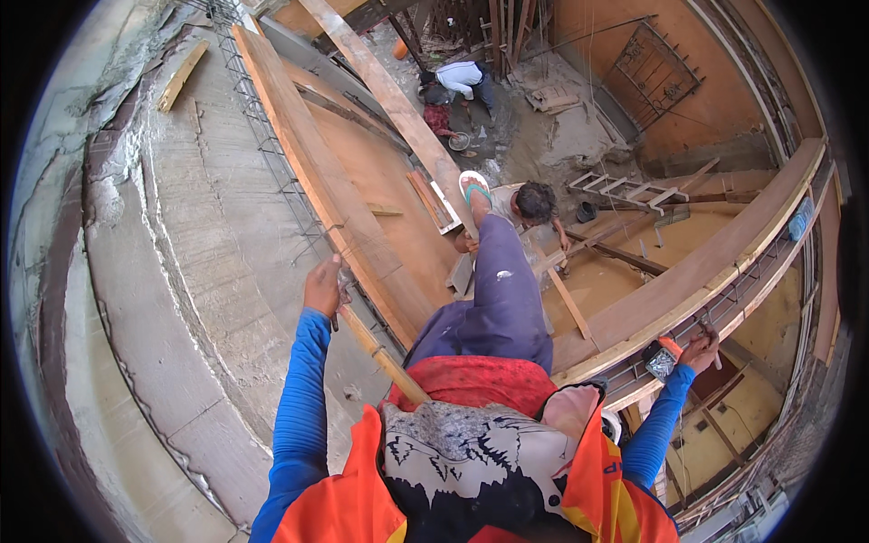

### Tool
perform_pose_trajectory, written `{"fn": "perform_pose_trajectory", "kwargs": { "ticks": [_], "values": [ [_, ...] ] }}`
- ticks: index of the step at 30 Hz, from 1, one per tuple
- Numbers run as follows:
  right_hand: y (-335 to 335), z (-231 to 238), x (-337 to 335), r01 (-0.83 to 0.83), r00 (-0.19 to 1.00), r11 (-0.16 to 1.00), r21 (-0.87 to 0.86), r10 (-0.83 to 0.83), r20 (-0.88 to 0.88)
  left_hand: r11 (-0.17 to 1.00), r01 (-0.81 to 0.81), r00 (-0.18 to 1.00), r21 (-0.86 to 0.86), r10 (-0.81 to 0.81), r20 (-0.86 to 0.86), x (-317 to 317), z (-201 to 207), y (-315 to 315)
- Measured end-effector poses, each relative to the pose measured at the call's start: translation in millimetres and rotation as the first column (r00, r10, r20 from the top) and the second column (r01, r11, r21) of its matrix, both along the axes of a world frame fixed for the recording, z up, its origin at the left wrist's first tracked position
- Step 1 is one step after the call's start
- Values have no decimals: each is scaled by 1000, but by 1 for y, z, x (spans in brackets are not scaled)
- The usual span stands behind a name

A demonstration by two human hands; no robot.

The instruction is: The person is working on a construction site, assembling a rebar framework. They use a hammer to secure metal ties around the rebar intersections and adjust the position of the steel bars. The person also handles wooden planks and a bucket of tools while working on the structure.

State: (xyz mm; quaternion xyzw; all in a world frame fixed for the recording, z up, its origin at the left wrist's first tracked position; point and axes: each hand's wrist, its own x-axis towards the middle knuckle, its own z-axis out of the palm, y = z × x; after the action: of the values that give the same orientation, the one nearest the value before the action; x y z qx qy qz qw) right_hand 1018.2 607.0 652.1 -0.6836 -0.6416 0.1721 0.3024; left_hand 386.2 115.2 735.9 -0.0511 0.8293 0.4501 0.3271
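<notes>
Concrete (217,308) fills nine o'clock; a plank (321,172) slants at ten, a pole (385,359) at seven. Left hand (322,286), at nine, is curled just beside the plank; I cannot tell what it holds. Right hand (700,349), before four, bends near rebar (715,318) beside a curved board (679,297), grip unclear. A co-worker (536,204) is at two.

Bright, diffuse daylight; shadows soft; strong fisheye bending toward rim (corners fully black); centre reasonably sharp.
</notes>
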Motion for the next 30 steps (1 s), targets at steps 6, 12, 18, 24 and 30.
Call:
{"fn": "perform_pose_trajectory", "kwargs": {
  "ticks": [6,12,18,24,30],
  "values": [
    [-60,46,-301,-686,728,728,10,686,-6,969,246,968,23,-247,40,-33,1,61],
    [-153,63,-538,-998,11,22,61,986,-165,852,504,850,144,-519,93,-52,8,144],
    [-140,30,-646,-906,-340,-375,-198,921,-192,815,513,856,268,-510,-88,-91,-37,150],
    [-96,6,-723,-907,-322,-372,-196,915,-243,974,101,990,201,-118,72,-177,-48,139],
    [-24,42,-803,-964,-104,-135,-231,984,-143,779,-540,783,-319,326,-529,-291,-201,28]
  ]
}}
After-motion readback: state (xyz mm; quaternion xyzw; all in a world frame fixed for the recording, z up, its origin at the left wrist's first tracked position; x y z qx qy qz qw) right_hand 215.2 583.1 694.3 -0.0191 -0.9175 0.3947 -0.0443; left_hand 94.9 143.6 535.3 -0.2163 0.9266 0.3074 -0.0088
